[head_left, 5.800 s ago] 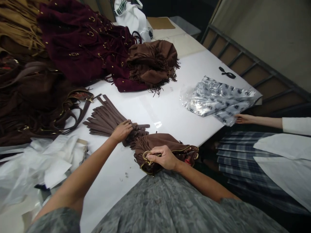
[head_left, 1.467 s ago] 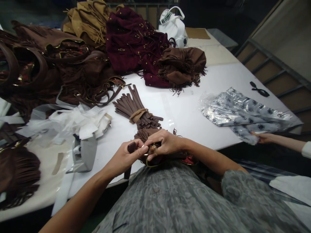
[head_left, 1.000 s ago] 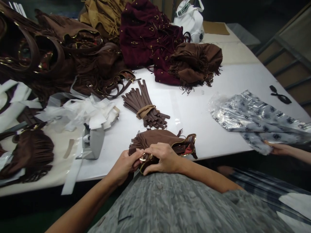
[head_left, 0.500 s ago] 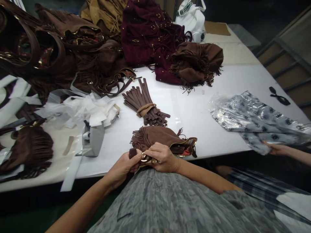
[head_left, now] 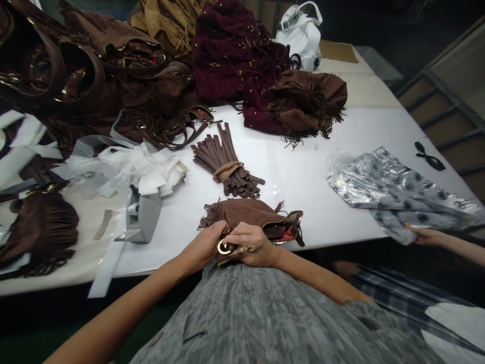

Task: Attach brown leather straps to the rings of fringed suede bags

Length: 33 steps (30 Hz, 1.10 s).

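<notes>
A brown fringed bag lies at the table's near edge, its gold zip edge and red lining showing on the right. My right hand is closed on the bag's near end, beside a gold ring. Just left of the ring, my left hand has its fingers closed against the bag; what they pinch is hidden. Beyond the bag lies a bundle of brown straps tied with a tan band.
Brown bags and a maroon bag are piled at the back. A tape dispenser and white strips lie left. At right, another person's hand touches a patterned plastic bag. Dark sunglasses-like object lies beyond.
My left hand has moved up and right, closer to my right hand. The brown end that stuck out of it is now hidden, and the gold ring shows more fully.
</notes>
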Each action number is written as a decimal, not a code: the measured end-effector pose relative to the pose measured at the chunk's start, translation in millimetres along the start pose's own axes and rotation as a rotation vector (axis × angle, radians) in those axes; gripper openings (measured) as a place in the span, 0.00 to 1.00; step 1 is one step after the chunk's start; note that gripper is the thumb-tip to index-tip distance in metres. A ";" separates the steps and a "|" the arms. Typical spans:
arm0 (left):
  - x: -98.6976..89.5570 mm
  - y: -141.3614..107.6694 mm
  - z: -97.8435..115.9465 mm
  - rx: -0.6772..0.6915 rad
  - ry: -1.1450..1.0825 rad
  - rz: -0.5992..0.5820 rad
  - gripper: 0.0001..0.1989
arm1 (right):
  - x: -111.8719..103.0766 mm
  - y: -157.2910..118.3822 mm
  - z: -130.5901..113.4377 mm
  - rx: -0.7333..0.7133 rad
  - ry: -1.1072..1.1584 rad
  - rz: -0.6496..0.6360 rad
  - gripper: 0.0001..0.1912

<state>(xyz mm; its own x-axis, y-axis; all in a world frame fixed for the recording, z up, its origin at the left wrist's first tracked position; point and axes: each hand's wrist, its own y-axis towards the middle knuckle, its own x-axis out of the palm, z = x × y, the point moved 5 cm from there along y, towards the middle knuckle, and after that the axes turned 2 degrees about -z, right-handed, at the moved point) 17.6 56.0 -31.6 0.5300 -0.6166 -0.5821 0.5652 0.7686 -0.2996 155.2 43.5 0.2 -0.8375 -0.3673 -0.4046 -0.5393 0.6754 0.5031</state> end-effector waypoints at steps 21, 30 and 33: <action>3.4 -2.0 17.0 0.112 0.208 -0.005 0.05 | -0.7 -13.7 6.3 0.135 0.051 -0.035 0.14; 11.1 -16.5 17.4 0.163 0.318 0.063 0.06 | 7.2 -23.3 0.5 0.063 -0.143 -0.089 0.15; 16.0 -20.8 14.1 0.175 0.307 0.124 0.07 | 8.7 -25.7 0.1 0.067 -0.145 -0.069 0.14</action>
<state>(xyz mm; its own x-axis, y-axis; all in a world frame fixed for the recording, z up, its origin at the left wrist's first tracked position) 23.2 27.8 -24.0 0.4021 -0.4205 -0.8133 0.6219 0.7774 -0.0945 161.9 23.0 -16.3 -0.7746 -0.3214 -0.5447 -0.5838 0.6947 0.4203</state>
